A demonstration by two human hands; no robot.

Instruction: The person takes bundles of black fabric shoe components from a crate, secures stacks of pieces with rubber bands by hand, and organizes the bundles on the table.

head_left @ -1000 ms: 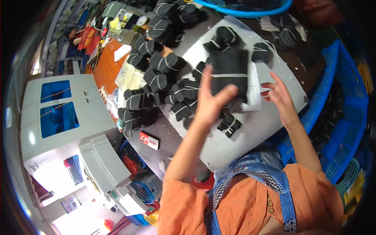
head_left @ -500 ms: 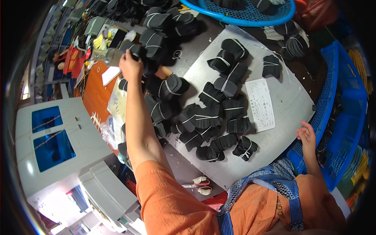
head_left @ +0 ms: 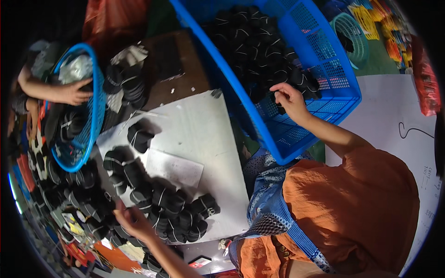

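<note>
My right hand (head_left: pixel 293 103) is over a large blue plastic basket (head_left: pixel 273 147), forefinger stretched out and the other fingers loosely bent. Below it lies a heap of black fabric-like bundles (head_left: pixel 250 44) tied with white bands. Nothing shows clearly in its grasp. At the left, my left hand (head_left: pixel 133 221) is blurred beside more tied black bundles (head_left: pixel 169 199) at the edge of the pale grey board (head_left: pixel 218 162). Its fingertips are smeared against the dark bundles, so a hold cannot be made out. A white printed card (head_left: pixel 176 167) lies on the board.
Another person's hand (head_left: pixel 74 92) reaches into a round blue basket (head_left: pixel 96 116) at the far left. A green round basket (head_left: pixel 356 44) stands beyond the large one. Red bags (head_left: pixel 113 23) are at the back. Scissors (head_left: pixel 224 243) lie by the board's near edge.
The view has swung to the right, bringing the large basket's contents into sight. My right hand has moved from beside the board to over that basket. My left hand is now nearer the board.
</note>
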